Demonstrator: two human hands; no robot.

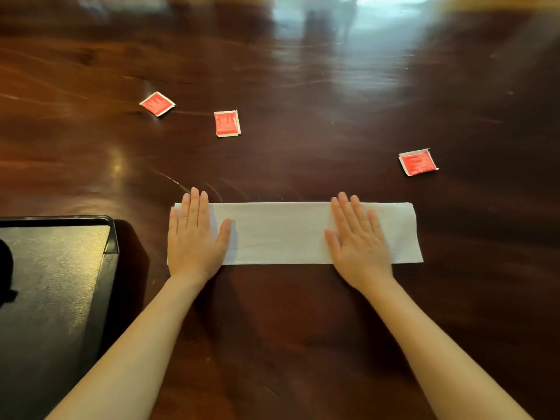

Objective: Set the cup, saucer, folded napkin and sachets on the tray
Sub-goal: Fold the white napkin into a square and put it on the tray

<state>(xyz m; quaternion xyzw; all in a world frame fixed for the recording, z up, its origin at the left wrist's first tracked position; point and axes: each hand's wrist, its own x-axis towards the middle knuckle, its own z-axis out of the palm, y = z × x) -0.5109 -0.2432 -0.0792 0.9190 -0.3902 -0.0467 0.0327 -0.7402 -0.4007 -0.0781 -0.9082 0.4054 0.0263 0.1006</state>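
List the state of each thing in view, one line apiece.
napkin: folded into a long strip, flat on the table, off the tray.
left hand: open, pressing the napkin's left end.
right hand: open, pressing nearer its right end.
left sachet: flat on the table.
middle sachet: flat on the table.
right sachet: flat on the table.
tray: left of the napkin, no sachet on the part shown.

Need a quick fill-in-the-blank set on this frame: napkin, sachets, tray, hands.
1. ____ red sachets lie on the wooden table, none on the tray.
2. The black tray sits to the ____ of the folded napkin.
3. The left hand and right hand both press on the napkin, whose colour is ____.
Missing words: three; left; white.
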